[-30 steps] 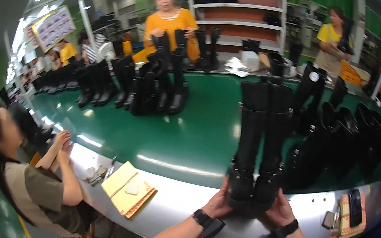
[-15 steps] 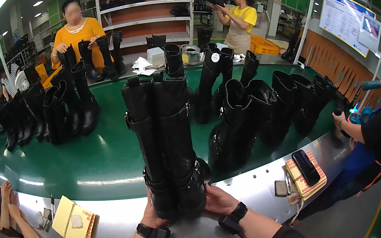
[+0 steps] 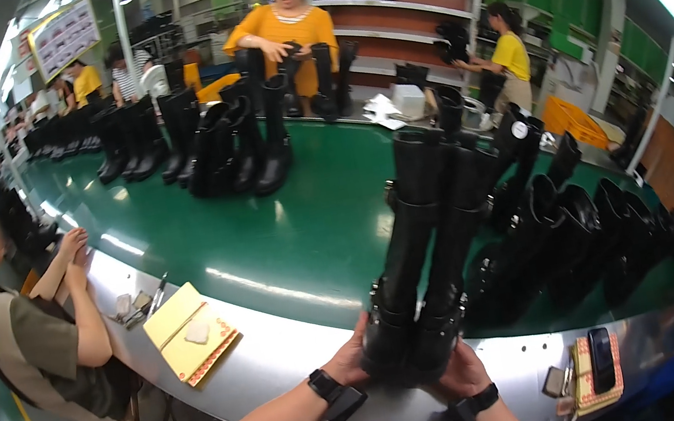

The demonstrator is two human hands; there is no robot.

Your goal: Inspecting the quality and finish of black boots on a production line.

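Observation:
A pair of tall black buckled boots (image 3: 410, 265) stands in front of me at the edge of the table, tilted to the right. My left hand (image 3: 348, 360) is closed on the foot of the left boot, its thumb against the side. Around the foot of the right boot (image 3: 451, 276), my right hand (image 3: 467, 373) is closed too, its fingers partly hidden beneath. A gap shows between the two shafts. Each of my wrists wears a black band with a small box.
A green table (image 3: 307, 242) with a metal border (image 3: 270, 344) carries rows of black boots (image 3: 234, 143). On the left lies a yellow notebook (image 3: 187, 322), on the right a phone (image 3: 601, 360) on a notebook. Co-workers stand across and sit at my left.
The view has swung left, so the boots now appear further right. The pair has gone from upright to leaning, with the shafts spread apart. Both hands still hold it.

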